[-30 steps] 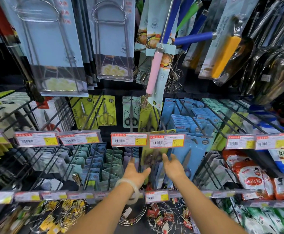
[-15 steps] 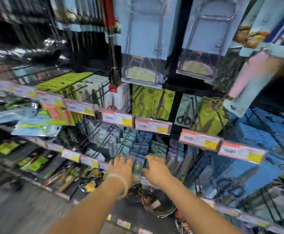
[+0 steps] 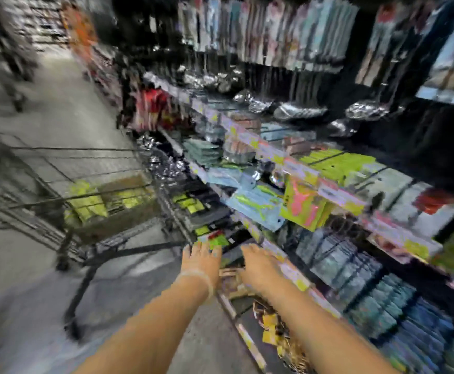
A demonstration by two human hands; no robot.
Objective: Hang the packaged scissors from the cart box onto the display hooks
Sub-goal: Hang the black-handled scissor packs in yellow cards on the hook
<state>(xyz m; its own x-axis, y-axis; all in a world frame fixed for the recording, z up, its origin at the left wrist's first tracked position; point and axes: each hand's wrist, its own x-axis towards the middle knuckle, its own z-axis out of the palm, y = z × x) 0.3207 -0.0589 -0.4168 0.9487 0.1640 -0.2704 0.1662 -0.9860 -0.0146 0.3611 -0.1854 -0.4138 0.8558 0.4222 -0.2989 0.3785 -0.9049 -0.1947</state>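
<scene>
The view is heavily blurred. A dark wire shopping cart (image 3: 58, 190) stands on the left with a brown cardboard box (image 3: 128, 206) inside it, holding several yellow-green scissor packs (image 3: 88, 203). My left hand (image 3: 201, 261) and my right hand (image 3: 261, 268) reach forward side by side near the front edge of the lower display rack (image 3: 282, 257). Both hands look flat with spread fingers and hold nothing. More packaged scissors (image 3: 336, 163) hang on hooks to the right.
Rows of hooks with blue, green and yellow packs (image 3: 369, 287) fill the right side. Shiny metal utensils (image 3: 296, 112) hang higher up. The grey aisle floor (image 3: 31, 279) stretches left and away, behind the cart.
The view has swung sharply left, bringing the cart and aisle into sight. Both hands have drawn away from the hooks and moved left along the rack, empty.
</scene>
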